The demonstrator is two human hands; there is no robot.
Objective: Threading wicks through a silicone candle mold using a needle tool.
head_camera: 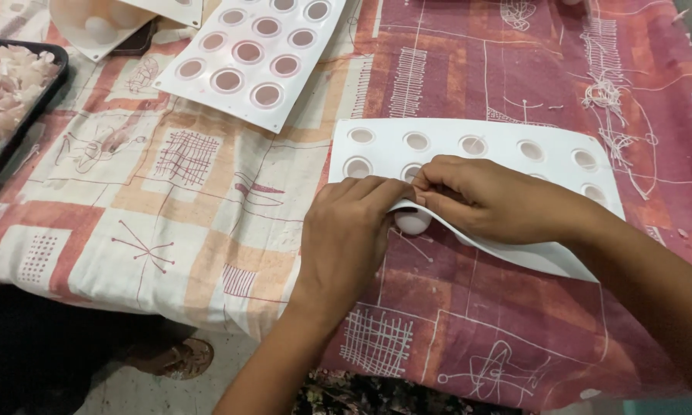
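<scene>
While your hands [407,204] pinch the white mould's [484,154] front edge, one rounded cup [413,221] bulges underneath; most cavities sit untouched.

Patterned cloth [169,192] in pink, peach and maroon covers the surface. Second white cavity mould [258,50] at top centre. Black tray [35,96] of pale pieces, upper left. Sandalled foot [173,357] lower left.

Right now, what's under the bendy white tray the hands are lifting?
Under the lifted edge of the white tray a round white cup bulges down above the patterned cloth. Both hands and the tray cover the rest.
</scene>
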